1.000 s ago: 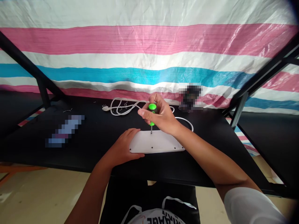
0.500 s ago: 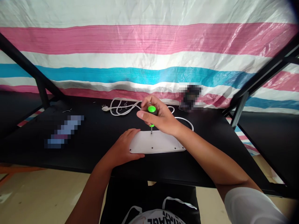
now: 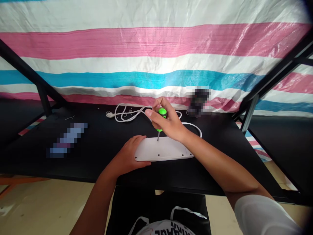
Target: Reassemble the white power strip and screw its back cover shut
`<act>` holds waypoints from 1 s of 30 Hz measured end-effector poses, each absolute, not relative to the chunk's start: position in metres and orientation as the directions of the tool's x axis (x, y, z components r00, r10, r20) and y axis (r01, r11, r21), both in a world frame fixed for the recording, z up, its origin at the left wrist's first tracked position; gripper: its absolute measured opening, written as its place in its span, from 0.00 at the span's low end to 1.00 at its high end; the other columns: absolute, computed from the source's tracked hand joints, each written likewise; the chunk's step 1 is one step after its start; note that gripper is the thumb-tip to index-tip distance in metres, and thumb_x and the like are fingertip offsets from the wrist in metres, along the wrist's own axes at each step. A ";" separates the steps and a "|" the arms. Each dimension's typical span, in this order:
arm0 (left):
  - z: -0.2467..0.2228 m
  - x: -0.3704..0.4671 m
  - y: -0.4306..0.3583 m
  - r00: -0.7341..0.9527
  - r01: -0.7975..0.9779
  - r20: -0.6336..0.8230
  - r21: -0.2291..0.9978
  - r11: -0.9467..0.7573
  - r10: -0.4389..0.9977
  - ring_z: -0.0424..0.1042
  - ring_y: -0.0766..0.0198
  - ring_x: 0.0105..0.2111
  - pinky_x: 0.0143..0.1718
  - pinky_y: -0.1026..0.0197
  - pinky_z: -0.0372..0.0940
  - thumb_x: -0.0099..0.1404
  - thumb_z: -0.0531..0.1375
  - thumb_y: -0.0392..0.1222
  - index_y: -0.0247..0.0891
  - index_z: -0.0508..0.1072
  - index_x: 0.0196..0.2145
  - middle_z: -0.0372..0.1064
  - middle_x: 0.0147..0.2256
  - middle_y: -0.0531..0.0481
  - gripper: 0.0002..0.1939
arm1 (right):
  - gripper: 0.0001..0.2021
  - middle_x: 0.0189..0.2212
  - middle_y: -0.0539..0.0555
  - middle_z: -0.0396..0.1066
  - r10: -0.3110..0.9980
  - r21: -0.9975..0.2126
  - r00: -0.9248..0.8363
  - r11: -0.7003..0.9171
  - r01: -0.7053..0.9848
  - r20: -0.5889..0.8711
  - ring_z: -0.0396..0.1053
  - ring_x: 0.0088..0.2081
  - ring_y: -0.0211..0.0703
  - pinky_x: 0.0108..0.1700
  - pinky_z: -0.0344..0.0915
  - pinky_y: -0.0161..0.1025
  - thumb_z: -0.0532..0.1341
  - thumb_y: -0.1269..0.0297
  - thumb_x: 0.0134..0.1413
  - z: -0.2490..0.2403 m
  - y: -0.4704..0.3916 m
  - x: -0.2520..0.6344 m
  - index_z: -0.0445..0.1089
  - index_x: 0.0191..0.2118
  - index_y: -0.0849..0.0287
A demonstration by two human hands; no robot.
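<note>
A white power strip [image 3: 163, 150] lies on the black table with its back up, several dark screw holes along its edges. My left hand [image 3: 129, 153] grips its left end, thumb along the near side and fingers over the far side. My right hand [image 3: 168, 119] is closed around the green and black handle of a screwdriver [image 3: 162, 113]. The screwdriver's metal shaft meets a hole near the strip's far edge, and the handle leans slightly to the right. My right forearm covers part of the strip's right end.
A white cord with a plug [image 3: 110, 114] lies coiled behind the strip. A blurred dark object [image 3: 198, 101] stands at the back right, and a blurred bluish object [image 3: 68, 139] lies on the left of the table [image 3: 97, 147]. Behind hangs a striped plastic sheet [image 3: 122, 45].
The screwdriver's handle has tilted a little to the right, and my right hand has turned around it. My left hand and the power strip stay in place.
</note>
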State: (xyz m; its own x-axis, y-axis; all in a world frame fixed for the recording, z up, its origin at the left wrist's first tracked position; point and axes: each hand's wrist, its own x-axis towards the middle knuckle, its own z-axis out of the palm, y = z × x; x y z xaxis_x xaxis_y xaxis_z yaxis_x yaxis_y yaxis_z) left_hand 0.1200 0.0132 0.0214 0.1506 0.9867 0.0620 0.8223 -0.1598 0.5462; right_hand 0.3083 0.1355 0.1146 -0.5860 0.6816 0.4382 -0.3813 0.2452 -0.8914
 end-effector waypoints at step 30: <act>0.021 0.120 0.014 0.155 0.826 0.060 0.540 -0.163 0.986 0.55 0.46 0.68 0.70 0.43 0.55 0.59 0.72 0.60 0.47 0.54 0.69 0.54 0.68 0.44 0.49 | 0.17 0.27 0.44 0.63 0.637 -0.847 -0.560 0.356 -0.396 0.530 0.61 0.25 0.31 0.27 0.61 0.34 0.63 0.46 0.65 0.109 0.132 0.309 0.62 0.40 0.54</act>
